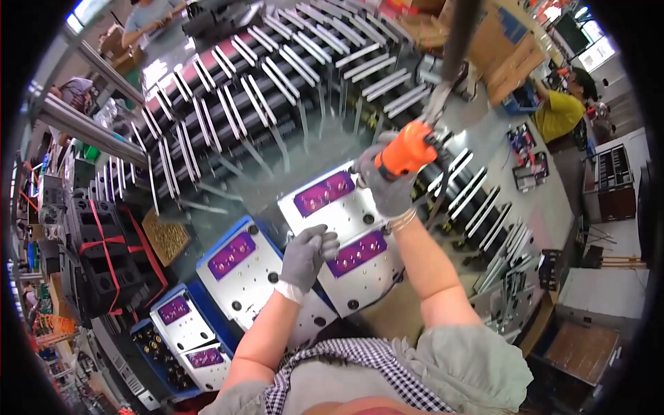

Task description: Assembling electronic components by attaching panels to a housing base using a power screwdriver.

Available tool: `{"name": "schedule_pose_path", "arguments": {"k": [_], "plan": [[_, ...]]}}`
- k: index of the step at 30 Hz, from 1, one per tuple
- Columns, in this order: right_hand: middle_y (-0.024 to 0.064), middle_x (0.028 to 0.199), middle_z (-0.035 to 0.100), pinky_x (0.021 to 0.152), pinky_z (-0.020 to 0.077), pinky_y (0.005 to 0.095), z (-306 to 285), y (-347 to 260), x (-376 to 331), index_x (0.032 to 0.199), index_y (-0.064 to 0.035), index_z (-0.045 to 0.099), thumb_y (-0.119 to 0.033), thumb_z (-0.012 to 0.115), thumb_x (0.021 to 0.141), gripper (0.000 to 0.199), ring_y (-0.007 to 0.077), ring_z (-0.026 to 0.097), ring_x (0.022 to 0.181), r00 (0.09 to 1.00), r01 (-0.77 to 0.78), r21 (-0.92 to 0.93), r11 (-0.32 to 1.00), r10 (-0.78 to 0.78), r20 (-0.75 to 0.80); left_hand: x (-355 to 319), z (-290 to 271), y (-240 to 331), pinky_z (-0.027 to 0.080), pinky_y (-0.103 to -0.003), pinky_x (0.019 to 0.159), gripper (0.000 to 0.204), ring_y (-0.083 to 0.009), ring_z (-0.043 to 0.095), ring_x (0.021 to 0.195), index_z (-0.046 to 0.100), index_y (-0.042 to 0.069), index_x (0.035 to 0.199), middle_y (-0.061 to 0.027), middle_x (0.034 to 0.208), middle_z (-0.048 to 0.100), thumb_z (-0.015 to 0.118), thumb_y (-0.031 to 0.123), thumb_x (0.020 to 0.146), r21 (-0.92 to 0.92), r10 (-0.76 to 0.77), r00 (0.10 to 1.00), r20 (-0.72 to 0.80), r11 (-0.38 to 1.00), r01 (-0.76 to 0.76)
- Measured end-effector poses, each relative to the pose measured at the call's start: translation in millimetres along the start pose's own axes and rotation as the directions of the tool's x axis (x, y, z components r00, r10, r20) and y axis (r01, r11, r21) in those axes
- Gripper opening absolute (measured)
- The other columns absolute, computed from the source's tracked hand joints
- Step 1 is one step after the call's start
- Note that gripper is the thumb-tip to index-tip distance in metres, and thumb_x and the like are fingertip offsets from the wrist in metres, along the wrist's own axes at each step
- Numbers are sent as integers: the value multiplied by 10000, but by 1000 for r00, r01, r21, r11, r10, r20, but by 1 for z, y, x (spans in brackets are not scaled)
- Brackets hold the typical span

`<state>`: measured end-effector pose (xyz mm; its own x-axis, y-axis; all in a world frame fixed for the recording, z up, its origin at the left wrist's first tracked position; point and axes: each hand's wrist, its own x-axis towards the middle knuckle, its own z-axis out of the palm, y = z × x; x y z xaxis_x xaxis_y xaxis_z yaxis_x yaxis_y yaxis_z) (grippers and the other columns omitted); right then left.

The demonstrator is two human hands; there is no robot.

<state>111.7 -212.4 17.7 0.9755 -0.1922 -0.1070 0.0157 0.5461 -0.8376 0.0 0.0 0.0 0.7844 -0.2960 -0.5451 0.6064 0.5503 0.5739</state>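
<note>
My right hand [389,185], in a grey glove, is wrapped round an orange power screwdriver [408,149] above the far right of the metal plates. My left hand [304,259], gloved in grey too, hovers with curled fingers over the middle of the plates; anything small inside them is hidden. A white metal plate [294,220] with a purple circuit board [325,194] lies under the screwdriver. Closer to me is another plate [346,294] with its own purple board [357,253]. Left of my left hand rests a third plate [259,277], also bearing a purple board [232,255].
Silver bars on dark racks [242,111] curve across the far side. A box of small brass-coloured screws [166,237] sits left, beside black housings tied with red straps [104,249]. A blue tray [149,349] holds black knob-like parts. A person in yellow [559,114] works at right.
</note>
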Motion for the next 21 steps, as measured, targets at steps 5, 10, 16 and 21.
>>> {"name": "schedule_pose_path", "arguments": {"k": [5,10,16,21], "plan": [[85,909,623,689,541,304,38,-38,-23,1187,-21,507,-52,717,816,427,175,615,744,898,439,-555,707,-326,296,-13,21,15,580,-337,653,277,-240,669,811,476,-99,1221,-238,1044,637,484,105,1033,88,47,993,-111,995,-38],[101,822,644,722,568,360,86,-64,-53,1401,-13,329,-64,722,859,672,187,634,694,870,419,-78,905,-375,320,-14,18,26,452,-224,505,203,-116,606,631,633,8,955,-80,819,654,660,208,969,131,148,964,-220,984,-121],[110,848,656,722,568,349,127,-71,-80,1390,3,295,-66,753,850,712,193,643,717,817,324,135,936,-349,459,-8,20,35,406,-209,452,324,-85,539,562,627,34,993,-31,744,611,647,357,988,-65,116,978,-172,990,-129],[110,845,650,732,566,345,140,-72,-87,1409,-12,299,-95,760,869,714,194,646,725,785,319,191,928,-372,496,-16,17,43,367,-193,418,381,-72,507,522,608,55,955,-10,697,583,653,433,970,-66,139,972,-187,986,-154]]}}
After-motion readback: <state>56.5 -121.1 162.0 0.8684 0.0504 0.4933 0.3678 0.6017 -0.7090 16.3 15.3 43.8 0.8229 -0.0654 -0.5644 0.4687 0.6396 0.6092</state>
